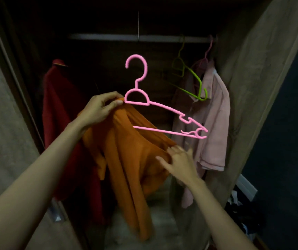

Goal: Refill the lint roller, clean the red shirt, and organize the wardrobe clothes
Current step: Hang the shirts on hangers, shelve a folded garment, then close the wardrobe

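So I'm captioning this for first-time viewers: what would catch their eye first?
The pink hanger at centre, bright against the dark wardrobe, with an orange shirt hanging off it. The left hand pinches the shirt at the hanger's left end; the right hand reaches its lower fold. A green hanger hangs upper right.

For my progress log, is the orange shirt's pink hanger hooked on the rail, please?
No: the pink hanger sits free below the rail, gripped with the orange shirt by the left hand.
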Motion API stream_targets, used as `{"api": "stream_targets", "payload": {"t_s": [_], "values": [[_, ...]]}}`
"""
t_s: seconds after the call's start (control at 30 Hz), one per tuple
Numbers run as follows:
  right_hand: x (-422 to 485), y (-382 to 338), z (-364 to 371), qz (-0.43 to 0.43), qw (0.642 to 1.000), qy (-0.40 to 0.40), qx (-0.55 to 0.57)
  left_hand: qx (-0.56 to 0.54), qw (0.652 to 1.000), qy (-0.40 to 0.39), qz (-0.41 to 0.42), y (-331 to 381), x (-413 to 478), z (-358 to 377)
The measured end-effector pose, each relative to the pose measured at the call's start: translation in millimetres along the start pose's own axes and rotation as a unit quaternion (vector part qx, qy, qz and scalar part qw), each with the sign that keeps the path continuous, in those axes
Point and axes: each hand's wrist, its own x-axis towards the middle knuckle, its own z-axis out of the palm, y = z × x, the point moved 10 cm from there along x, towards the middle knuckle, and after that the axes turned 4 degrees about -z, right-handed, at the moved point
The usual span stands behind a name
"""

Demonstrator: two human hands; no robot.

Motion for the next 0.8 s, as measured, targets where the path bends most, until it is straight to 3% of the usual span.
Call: {"api": "stream_targets", "payload": {"t_s": [0.1, 0.27, 0.37, 0.47, 0.8], "values": [[-35.2, 10.8, -74.9, -0.067, 0.966, 0.249, 0.007, 0.008, 1.000, 0.004, -0.021, -20.7, -7.7, -1.4], [-52.5, 6.5, -148.4, -0.119, 0.918, 0.379, -0.011, 0.046, 0.999, -0.022, 0.008, -18.2, -8.2, 16.2], [-21.3, 2.2, -151.9, -0.090, 0.940, 0.328, -0.022, 0.078, 0.996, -0.027, 0.040, 0.6, -4.4, 32.0], [10.3, -4.9, -143.8, -0.082, 0.966, 0.244, -0.033, 0.027, 0.999, -0.009, 0.035, 13.9, -3.2, 41.7], [40.1, -9.7, -153.1, -0.088, 0.983, 0.160, 0.015, -0.067, 0.994, 0.081, 0.017, 20.8, -14.9, 40.1]]}}
